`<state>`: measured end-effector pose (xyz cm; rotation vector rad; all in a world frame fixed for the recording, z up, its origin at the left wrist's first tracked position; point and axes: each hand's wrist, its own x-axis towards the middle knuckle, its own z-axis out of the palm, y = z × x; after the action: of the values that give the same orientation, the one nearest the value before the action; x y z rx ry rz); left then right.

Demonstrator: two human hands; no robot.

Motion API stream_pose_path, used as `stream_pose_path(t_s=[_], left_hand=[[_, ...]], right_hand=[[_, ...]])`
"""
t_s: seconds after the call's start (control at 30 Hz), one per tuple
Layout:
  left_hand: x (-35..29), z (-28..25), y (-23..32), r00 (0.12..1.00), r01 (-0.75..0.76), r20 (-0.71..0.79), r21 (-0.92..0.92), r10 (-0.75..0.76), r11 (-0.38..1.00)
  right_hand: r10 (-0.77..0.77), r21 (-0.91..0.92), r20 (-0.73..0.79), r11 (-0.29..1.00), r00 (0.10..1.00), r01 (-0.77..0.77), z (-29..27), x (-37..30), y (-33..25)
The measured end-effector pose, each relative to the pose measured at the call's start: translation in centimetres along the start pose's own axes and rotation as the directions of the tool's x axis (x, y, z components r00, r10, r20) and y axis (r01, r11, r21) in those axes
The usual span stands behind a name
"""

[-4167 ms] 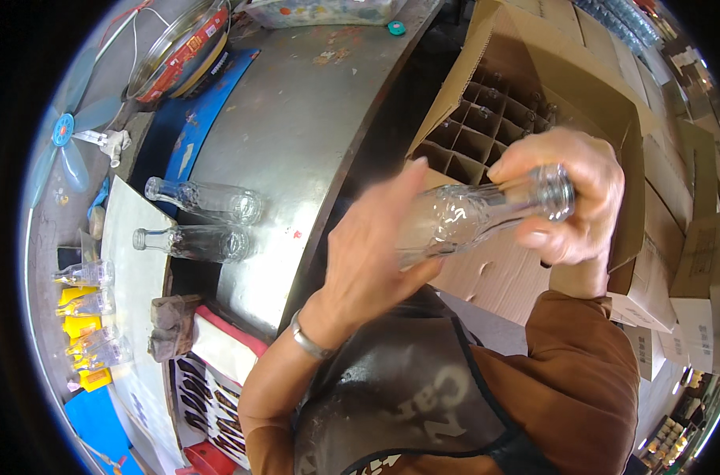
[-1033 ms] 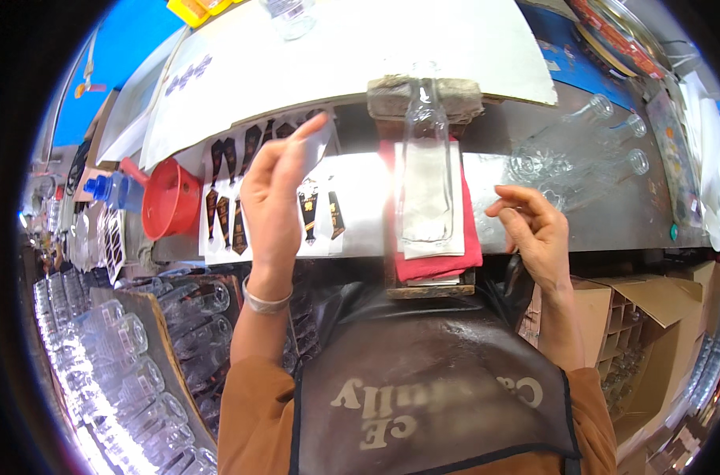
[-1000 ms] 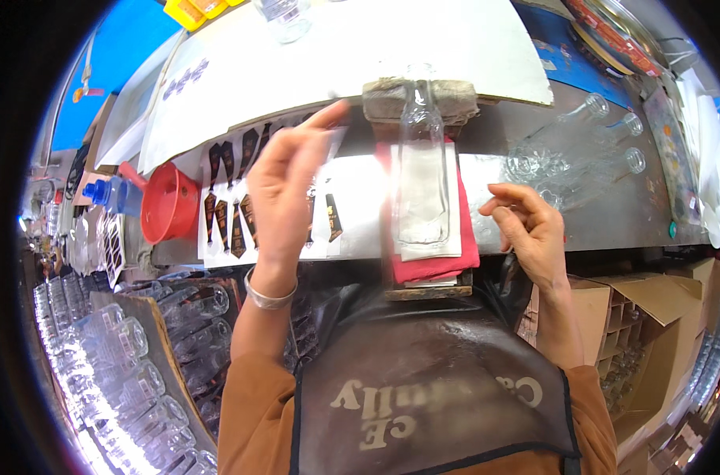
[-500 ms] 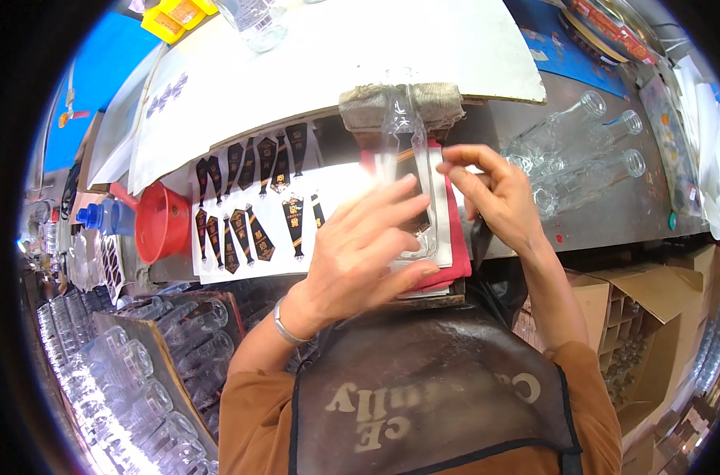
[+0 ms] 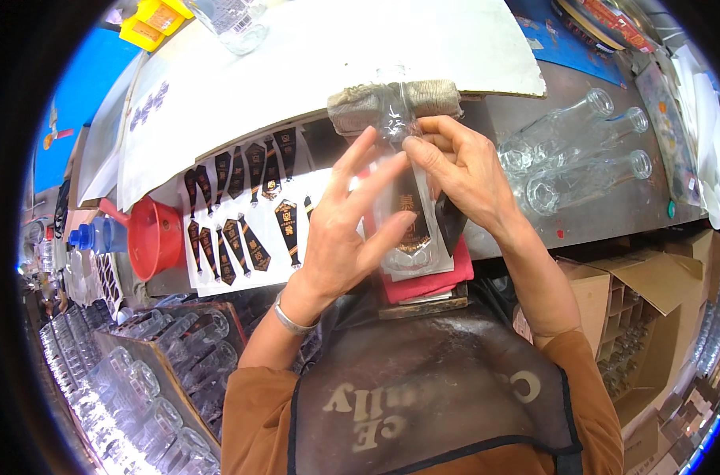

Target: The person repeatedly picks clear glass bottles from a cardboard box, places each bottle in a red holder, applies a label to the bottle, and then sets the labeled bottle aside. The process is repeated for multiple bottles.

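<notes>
A clear glass bottle lies with its neck on a rolled cloth rest, over a folded red cloth and white sheets. A black label with orange print shows on or through the bottle. My left hand is open along the bottle's left side, its fingers spread and the fingertips near its shoulder. By the same shoulder, my right hand has its fingers curled and thumb drawn in; what they pinch, if anything, is hidden. Something dark hangs below the right hand; I cannot tell its kind.
Left of the bottle, a white sheet carries rows of black tie-shaped labels, beside a red dipper. Several clear bottles lie to the right. A divided cardboard box stands lower right, and crated bottles lower left.
My right hand has moved left onto the bottle's shoulder. My left hand has shifted slightly left with its fingers spread wider, showing more of the label.
</notes>
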<state>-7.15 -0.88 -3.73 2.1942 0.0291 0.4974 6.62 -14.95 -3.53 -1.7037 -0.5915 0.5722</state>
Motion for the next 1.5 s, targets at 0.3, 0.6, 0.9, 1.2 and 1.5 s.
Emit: stream_pose_path(t_s=[0.3,0.6,0.9,1.2,1.5], left_hand=[[0.1,0.0,0.0,1.000,0.026,0.000,-0.016,-0.026,1.000],[0.1,0.1,0.3,1.000,0.019,-0.012,-0.010,-0.020,1.000],[-3.6,1.3,0.9,0.971,0.237,0.073,-0.341,-0.226,0.910],[-3.8,1.1,0.6,0.884,0.426,0.135,-0.624,-0.447,0.655],[-4.3,2.4,0.8,0.909,0.371,0.070,-0.584,-0.410,0.722]], right_hand=[[0.010,0.020,-0.008,1.000,1.000,-0.010,0.1,0.0,-0.5],[-0.018,0.056,0.006,0.998,1.000,0.017,-0.1,0.2,0.2],[0.086,-0.025,0.155,0.996,0.984,-0.083,-1.1,-6.7,0.4],[0.122,0.127,0.141,0.982,0.982,-0.140,-0.4,-8.2,0.5],[0.035,0.068,0.066,0.997,0.997,-0.040,0.1,-8.0,1.7]])
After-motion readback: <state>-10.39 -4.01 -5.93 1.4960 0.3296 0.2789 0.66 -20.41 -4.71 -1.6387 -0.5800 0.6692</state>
